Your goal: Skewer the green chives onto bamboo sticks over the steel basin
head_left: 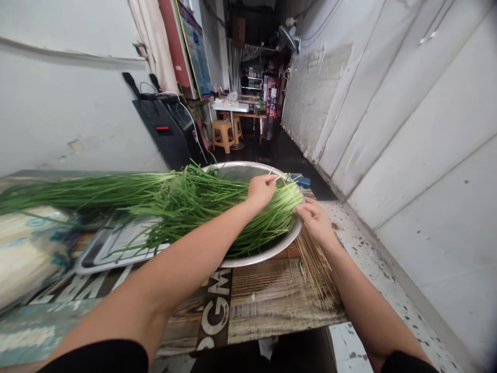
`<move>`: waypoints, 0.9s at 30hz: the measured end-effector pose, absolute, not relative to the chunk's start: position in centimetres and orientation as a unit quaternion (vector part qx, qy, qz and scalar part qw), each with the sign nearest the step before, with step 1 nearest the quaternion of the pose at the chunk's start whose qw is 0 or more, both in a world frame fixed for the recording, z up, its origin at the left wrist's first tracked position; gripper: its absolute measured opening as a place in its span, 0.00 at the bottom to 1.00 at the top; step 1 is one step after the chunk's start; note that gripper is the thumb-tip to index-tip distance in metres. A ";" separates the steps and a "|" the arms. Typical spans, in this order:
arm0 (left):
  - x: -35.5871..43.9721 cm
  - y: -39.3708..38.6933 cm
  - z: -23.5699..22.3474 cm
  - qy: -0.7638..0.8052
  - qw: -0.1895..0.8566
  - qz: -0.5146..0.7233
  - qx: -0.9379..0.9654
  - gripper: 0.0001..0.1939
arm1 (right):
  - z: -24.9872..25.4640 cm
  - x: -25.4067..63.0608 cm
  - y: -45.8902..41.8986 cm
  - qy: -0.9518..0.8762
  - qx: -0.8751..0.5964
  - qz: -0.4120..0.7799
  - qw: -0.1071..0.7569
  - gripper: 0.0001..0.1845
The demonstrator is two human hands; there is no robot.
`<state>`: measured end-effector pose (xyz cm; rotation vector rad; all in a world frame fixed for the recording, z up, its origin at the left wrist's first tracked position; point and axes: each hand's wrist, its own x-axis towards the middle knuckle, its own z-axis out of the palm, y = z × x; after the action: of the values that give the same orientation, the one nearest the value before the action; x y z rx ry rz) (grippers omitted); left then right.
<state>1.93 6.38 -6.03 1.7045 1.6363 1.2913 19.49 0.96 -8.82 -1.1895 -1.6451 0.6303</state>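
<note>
A large heap of garlic chives (194, 199) lies across a round metal basin (254, 260), its pale cut ends gathered at the right rim. My left hand (262, 189) reaches over the heap, thumb and fingers pinched on a few pale chive stalks. At the basin's right rim is my right hand (316, 220), closed, its fingertips against the chive ends; what it holds between them is too small to make out. Thin bamboo skewers (316, 269) lie in a loose bundle on the wooden table (267, 305), beneath and beside my right forearm.
More chives (77, 191) stretch left, over a metal tray (91, 259). A blurred plastic-wrapped pack (34, 248) sits at the left edge. Behind the basin's right rim lies a blue object (303, 181). Farther back stand a black appliance (166, 127), plastic stools (223, 135) and a white table (231, 106).
</note>
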 end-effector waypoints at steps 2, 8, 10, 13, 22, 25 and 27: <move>2.0 6.3 -6.0 0.598 0.221 0.463 0.616 0.17 | -8.7 19.5 0.9 -0.678 -0.488 0.258 0.485 0.11; 2.2 6.1 -6.3 0.595 0.222 0.459 0.621 0.15 | -8.6 19.4 0.9 -0.683 -0.488 0.251 0.482 0.11; 2.2 6.0 -6.3 0.597 0.213 0.465 0.618 0.15 | -8.5 19.5 1.0 -0.684 -0.490 0.251 0.478 0.11; 2.2 6.1 -6.4 0.600 0.204 0.469 0.615 0.15 | -8.5 19.5 1.0 -0.687 -0.490 0.252 0.474 0.11; 2.3 6.1 -6.4 0.599 0.200 0.473 0.614 0.16 | -8.4 19.5 1.0 -0.690 -0.490 0.250 0.470 0.11; 2.3 6.0 -6.3 0.606 0.203 0.464 0.614 0.16 | -8.4 19.5 1.0 -0.692 -0.490 0.247 0.469 0.11; 2.3 6.0 -6.3 0.609 0.205 0.459 0.614 0.16 | -8.5 19.6 1.0 -0.693 -0.489 0.246 0.470 0.12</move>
<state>2.35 6.00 -6.27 1.7117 1.6965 1.2784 19.57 0.99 -8.45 -1.1976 -1.6988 0.6024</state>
